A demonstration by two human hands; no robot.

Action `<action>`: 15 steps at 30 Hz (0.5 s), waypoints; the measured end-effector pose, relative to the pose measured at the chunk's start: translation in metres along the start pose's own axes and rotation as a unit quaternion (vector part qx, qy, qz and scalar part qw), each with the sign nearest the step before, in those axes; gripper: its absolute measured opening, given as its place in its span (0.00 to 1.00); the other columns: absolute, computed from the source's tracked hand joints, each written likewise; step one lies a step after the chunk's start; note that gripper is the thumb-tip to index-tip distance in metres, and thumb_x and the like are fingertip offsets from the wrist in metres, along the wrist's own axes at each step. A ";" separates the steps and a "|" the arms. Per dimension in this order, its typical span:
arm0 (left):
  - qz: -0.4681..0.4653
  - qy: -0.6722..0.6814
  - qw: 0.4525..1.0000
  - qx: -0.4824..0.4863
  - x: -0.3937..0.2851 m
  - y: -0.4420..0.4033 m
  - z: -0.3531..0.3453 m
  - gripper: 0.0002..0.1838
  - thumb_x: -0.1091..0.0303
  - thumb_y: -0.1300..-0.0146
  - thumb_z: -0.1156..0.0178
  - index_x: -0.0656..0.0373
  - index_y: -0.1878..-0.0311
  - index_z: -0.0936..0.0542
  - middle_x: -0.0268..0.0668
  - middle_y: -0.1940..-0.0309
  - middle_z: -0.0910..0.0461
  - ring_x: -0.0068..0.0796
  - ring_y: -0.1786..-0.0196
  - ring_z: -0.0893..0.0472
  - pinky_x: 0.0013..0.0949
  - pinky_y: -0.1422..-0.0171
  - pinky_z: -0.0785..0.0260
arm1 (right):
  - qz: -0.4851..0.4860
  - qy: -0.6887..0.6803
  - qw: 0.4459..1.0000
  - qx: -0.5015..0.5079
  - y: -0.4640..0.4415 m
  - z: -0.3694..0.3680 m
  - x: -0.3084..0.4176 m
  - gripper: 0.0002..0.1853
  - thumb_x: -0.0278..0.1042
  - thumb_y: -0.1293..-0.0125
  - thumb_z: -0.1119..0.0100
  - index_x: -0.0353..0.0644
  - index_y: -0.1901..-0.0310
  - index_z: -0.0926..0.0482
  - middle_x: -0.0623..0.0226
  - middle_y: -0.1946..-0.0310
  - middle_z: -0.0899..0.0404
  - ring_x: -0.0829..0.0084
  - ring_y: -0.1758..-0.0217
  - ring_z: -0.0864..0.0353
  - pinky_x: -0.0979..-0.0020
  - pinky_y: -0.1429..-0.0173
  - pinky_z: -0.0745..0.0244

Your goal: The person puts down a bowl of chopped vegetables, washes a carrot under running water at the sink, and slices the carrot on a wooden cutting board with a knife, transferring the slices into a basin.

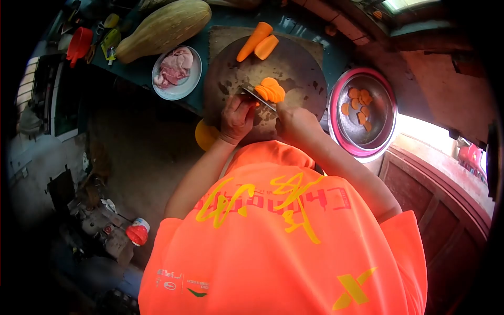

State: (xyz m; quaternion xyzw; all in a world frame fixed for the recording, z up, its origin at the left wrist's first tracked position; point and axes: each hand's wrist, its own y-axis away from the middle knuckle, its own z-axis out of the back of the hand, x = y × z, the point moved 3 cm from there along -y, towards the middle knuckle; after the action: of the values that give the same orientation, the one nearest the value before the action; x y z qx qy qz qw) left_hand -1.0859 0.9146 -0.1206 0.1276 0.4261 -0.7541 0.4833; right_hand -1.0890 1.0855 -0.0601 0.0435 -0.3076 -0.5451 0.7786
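My right hand (298, 126) is closed around the handle of a kitchen knife (259, 99), whose blade slants over a round, dark cutting board (226, 68). Just beyond the blade lies an overlapping pile of orange carrot slices (270, 90). On the near side of the blade, my left hand (238, 118) has its fingers pinched together. A small bit of orange carrot (257, 104) shows at its fingertips, mostly hidden by them. A long carrot piece (254, 41) and a shorter cut piece (266, 47) rest at the board's far edge.
To the right, a metal bowl (362, 137) with several carrot slices sits inside a pink-rimmed basin (336, 126). A plate (177, 94) of raw meat (175, 68) and a large squash (165, 30) are on the left. A red ladle-like scoop (80, 44) is at the far left.
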 end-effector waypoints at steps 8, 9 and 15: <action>-0.006 -0.021 1.000 0.015 0.001 0.001 0.002 0.07 0.76 0.47 0.36 0.55 0.64 0.20 0.39 0.64 0.23 0.45 0.61 0.23 0.40 0.57 0.27 | -0.042 0.025 0.998 0.036 -0.012 -0.014 0.007 0.09 0.28 0.40 0.47 0.36 0.59 0.28 0.50 0.69 0.17 0.52 0.66 0.15 0.55 0.64 0.21; 0.000 -0.028 0.999 0.025 0.002 0.002 0.002 0.07 0.76 0.47 0.36 0.55 0.64 0.21 0.39 0.64 0.23 0.45 0.61 0.23 0.40 0.57 0.27 | -0.050 0.027 0.997 0.043 -0.014 -0.015 0.008 0.09 0.28 0.40 0.47 0.36 0.59 0.28 0.50 0.69 0.17 0.52 0.66 0.15 0.55 0.64 0.21; -0.023 -0.010 1.000 0.007 0.004 0.002 -0.002 0.09 0.78 0.48 0.37 0.56 0.63 0.21 0.38 0.63 0.23 0.43 0.60 0.23 0.40 0.56 0.27 | 0.008 -0.045 0.997 -0.061 -0.006 -0.027 -0.017 0.10 0.31 0.42 0.45 0.36 0.61 0.28 0.47 0.73 0.19 0.48 0.68 0.17 0.51 0.65 0.23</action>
State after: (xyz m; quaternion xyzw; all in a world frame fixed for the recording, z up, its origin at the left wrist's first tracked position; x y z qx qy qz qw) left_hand -1.0868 0.9131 -0.1248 0.1137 0.4187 -0.7691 0.4694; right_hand -1.0841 1.0910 -0.0917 -0.0312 -0.3086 -0.5579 0.7698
